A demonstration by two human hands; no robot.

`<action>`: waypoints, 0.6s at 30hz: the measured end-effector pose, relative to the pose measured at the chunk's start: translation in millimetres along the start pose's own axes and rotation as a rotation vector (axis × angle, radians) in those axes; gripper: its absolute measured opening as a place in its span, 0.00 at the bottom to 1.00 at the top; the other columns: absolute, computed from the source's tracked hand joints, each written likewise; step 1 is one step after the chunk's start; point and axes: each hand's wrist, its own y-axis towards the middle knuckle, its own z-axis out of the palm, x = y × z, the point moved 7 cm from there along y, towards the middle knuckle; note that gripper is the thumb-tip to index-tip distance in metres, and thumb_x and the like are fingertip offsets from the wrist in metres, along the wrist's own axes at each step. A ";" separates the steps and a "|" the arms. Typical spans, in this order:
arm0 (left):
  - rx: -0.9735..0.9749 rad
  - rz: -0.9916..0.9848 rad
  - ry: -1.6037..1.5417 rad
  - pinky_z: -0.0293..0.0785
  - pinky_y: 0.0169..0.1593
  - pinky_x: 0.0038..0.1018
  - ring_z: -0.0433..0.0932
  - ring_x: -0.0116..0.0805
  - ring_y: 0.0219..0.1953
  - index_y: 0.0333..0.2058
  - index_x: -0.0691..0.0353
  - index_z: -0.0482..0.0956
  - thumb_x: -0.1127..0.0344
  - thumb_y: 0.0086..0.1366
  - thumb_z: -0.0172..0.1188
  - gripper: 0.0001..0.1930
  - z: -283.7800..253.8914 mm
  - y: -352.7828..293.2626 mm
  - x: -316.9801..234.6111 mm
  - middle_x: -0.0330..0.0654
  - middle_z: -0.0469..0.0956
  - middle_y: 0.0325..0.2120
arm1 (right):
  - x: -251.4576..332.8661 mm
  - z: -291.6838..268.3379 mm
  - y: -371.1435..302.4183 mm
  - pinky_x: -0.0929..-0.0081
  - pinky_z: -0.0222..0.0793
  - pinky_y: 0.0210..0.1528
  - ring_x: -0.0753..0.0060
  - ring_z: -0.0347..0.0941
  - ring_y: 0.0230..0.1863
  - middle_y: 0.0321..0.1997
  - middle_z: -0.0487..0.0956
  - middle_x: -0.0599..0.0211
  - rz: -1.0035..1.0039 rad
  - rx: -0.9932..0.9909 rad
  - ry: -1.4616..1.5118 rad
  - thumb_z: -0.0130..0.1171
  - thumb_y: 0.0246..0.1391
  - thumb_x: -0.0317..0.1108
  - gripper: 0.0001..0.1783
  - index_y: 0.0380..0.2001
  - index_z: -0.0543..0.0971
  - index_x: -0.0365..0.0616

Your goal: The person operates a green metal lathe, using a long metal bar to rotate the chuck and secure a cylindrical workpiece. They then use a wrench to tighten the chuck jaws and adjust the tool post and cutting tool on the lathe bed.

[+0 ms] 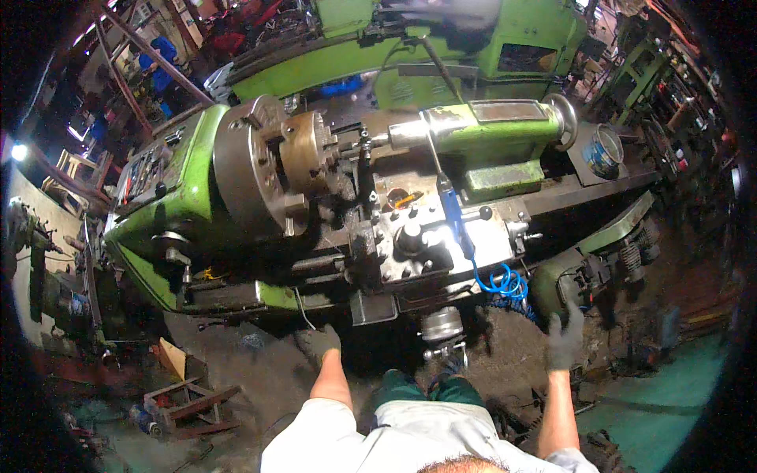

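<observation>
Bucket (604, 153) near green lathe tailstock (505, 128), contents unclear.

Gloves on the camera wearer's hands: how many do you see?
2: one on the left hand, near the thin bent lever; another on the right hand, near the rounded green housing. Both hands show, so neither is hidden.

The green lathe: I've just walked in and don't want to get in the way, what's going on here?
A person stands at the green lathe. The gloved left hand is by the end of a thin lever; its grip is unclear. The gloved right hand is open, apparently empty. A round metal part sits at the chuck, and a blue air gun lies on the lathe. Whether the chuck is turning, I can't tell.
</observation>
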 end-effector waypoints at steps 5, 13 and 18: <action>-0.083 0.202 -0.491 0.63 0.70 0.46 0.66 0.58 0.69 0.65 0.70 0.70 0.52 0.71 0.58 0.32 -44.1 -37.1 -61.3 0.61 0.66 0.67 | 211.5 29.6 72.3 0.53 0.63 0.71 0.47 0.68 0.68 0.65 0.74 0.44 -0.517 -0.140 0.251 0.76 0.44 0.46 0.44 0.63 0.74 0.36; -0.335 0.813 -0.701 0.61 0.71 0.41 0.69 0.51 0.65 0.61 0.69 0.73 0.62 0.76 0.54 0.22 -215.1 -167.5 -229.3 0.53 0.70 0.63 | 305.9 104.0 136.6 0.52 0.70 0.52 0.46 0.77 0.46 0.42 0.82 0.55 -0.696 0.399 -0.205 0.72 0.41 0.45 0.22 0.37 0.83 0.42; -0.265 1.005 -0.798 0.69 0.66 0.38 0.72 0.48 0.63 0.60 0.69 0.74 0.62 0.76 0.52 0.21 -269.3 -210.6 -335.5 0.54 0.74 0.59 | 308.6 46.8 133.1 0.50 0.72 0.52 0.38 0.77 0.48 0.44 0.81 0.48 -0.835 0.234 0.612 0.65 0.47 0.29 0.28 0.55 0.77 0.44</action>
